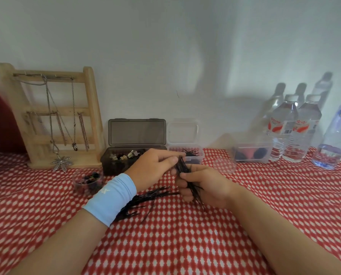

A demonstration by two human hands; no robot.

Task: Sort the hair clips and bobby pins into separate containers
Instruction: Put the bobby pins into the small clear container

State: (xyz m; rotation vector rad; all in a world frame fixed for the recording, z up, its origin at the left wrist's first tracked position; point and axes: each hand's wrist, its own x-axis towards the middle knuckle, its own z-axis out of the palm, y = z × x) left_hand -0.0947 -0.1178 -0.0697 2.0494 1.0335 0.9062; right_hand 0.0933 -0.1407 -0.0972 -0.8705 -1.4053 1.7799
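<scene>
Bobby pins, a black bundle of them, sit at the centre of the frame, clamped in my right hand with its fingers curled round the stems. My left hand pinches the bundle's upper end between thumb and fingertips. More loose pins lie on the red checked cloth, just below my left wrist. Behind my hands, the dark box holds hair clips, and the clear box to its right holds a few pins.

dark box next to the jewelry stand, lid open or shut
Open. The lid of the dark box stands upright behind it, and pale clips show inside.
</scene>
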